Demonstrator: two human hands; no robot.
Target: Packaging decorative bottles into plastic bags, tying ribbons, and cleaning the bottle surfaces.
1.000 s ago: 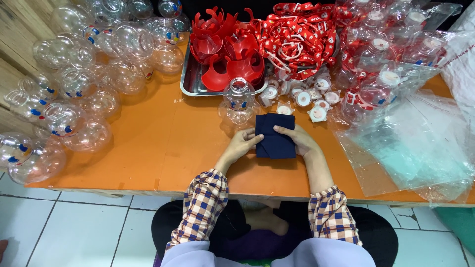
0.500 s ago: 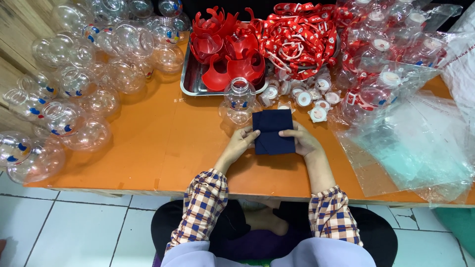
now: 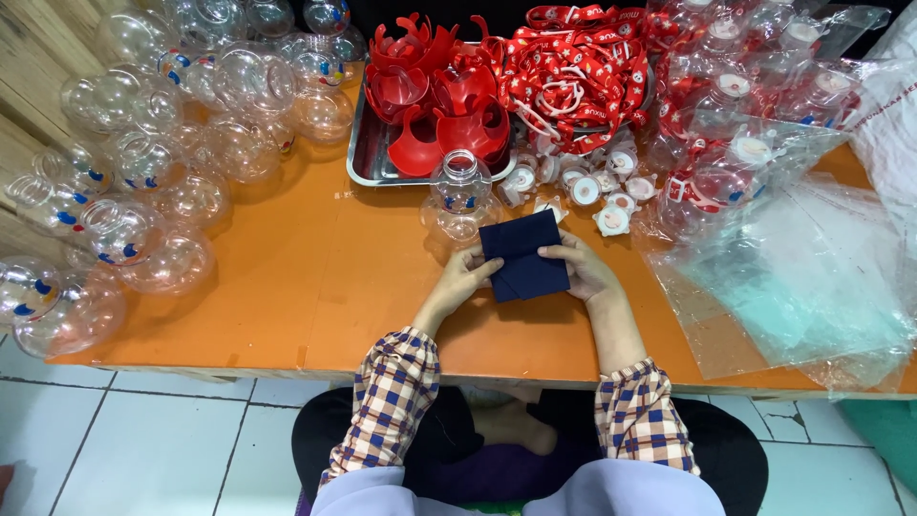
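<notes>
A folded dark navy cloth (image 3: 522, 254) lies on the orange table (image 3: 315, 287), held between both hands. My left hand (image 3: 462, 281) grips its left edge with the fingers curled on it. My right hand (image 3: 583, 268) rests on its right side, thumb on top. Just beyond the cloth stands a clear round plastic bottle (image 3: 460, 198) with an open neck and a small blue-and-red print.
Many clear round bottles (image 3: 143, 172) crowd the left side. A metal tray (image 3: 368, 153) at the back holds red plastic parts (image 3: 439, 105) and red lanyards (image 3: 573, 76). White caps (image 3: 592, 191) lie beside it. Clear plastic bags (image 3: 802, 268) cover the right.
The cloth has tilted slightly and shifted a little toward the bottle, with both hands still on it. Everything else is unchanged.
</notes>
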